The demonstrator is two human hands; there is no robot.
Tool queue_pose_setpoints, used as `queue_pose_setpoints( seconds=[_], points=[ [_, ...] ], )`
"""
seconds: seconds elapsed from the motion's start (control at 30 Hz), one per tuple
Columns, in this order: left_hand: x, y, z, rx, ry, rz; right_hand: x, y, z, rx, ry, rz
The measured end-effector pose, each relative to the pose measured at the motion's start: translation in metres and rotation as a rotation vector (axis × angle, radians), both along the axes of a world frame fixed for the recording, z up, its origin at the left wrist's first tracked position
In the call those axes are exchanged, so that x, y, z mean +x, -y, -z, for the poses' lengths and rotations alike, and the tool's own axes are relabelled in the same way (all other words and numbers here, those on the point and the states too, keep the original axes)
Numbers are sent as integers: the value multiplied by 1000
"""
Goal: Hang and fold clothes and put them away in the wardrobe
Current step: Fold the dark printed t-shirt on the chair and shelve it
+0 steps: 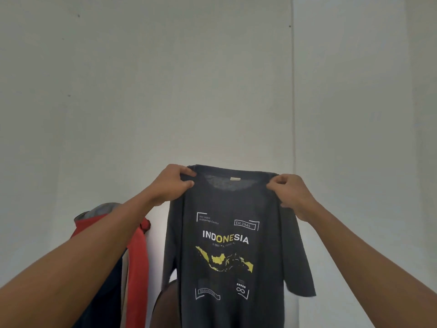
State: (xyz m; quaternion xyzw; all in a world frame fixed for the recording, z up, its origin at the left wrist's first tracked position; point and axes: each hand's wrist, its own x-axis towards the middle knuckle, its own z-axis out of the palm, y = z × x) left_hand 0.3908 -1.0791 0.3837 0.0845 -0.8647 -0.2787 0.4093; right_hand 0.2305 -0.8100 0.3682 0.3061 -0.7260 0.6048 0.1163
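A dark grey T-shirt [229, 261] with a white and yellow "INDONESIA" print and a yellow map hangs in front of me, its printed side facing me. My left hand [171, 184] pinches its left shoulder beside the collar. My right hand [289, 190] pinches the right shoulder. Both arms are stretched forward and up. The shirt's right sleeve droops at the right; the hem runs out of the bottom of the frame.
A red garment [138, 268] with a grey collar part hangs at the lower left, partly behind my left arm, with dark blue and beige cloth beside it. A pale wall [165, 79] fills the background, with a vertical seam [293, 91] right of centre.
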Motion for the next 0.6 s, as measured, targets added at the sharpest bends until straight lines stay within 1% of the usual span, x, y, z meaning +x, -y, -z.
queue_pose_setpoints(
  seconds=[0.1,0.17,0.27,0.4,0.47,0.53,0.6],
  points=[
    [3,-11,-1,141,-213,177,5,-2,-1,-155,-45,-107],
    [5,-19,-5,204,-303,265,4,-1,-4,-245,-44,-205],
    [6,-28,-12,302,-351,392,7,1,-10,-327,-52,-297],
    [4,-42,-16,369,-389,493,14,5,-16,-305,-144,-354],
    [4,-45,-17,418,-409,524,16,5,-19,-344,-154,-398],
    [6,-45,-18,497,-434,546,17,5,-21,-439,-119,-441],
    [8,-46,-19,584,-461,568,19,5,-23,-549,-41,-485]
  ],
)
